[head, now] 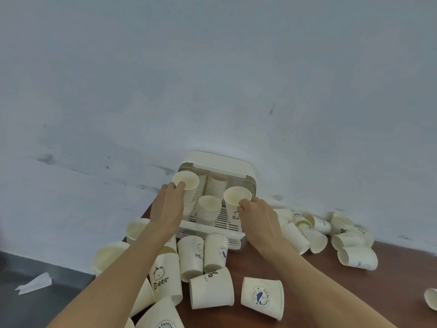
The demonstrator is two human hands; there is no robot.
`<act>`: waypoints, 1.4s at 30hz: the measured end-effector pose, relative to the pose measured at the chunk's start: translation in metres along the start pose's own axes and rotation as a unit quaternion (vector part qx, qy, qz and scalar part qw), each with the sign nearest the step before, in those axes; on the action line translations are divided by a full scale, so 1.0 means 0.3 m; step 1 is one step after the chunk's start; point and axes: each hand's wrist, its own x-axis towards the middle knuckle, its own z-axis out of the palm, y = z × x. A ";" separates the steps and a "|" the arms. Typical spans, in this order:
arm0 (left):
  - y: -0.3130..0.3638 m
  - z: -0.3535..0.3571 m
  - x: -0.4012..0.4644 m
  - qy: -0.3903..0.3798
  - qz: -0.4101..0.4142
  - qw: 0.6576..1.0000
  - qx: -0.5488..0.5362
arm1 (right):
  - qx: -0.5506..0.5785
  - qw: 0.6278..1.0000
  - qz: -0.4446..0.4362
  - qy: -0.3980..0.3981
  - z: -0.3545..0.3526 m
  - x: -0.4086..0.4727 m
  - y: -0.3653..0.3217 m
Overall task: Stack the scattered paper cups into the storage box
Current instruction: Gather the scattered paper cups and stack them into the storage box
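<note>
a brown wooden table (pixel 354 292) stands against a pale grey-white wall (pixel 212 79) marked with dark scuffs. past the table's left edge lies dark grey floor (pixel 35 304), with a folded piece of white paper (pixel 35 284) on it.

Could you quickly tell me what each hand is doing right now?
Left hand: holds a paper cup by its rim.
Right hand: holds the Bear cup by its rim.
</note>
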 end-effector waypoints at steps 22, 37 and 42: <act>-0.032 0.096 0.018 -0.130 0.025 0.991 0.030 | 0.050 0.999 0.001 -0.005 0.149 0.153 -0.149; -0.007 0.066 0.001 -0.115 0.031 0.991 0.061 | -0.081 0.986 -0.056 -0.134 0.191 0.120 -0.193; 0.010 0.020 -0.019 -0.109 0.039 0.991 0.060 | -0.128 0.983 -0.080 -0.106 0.148 0.072 -0.191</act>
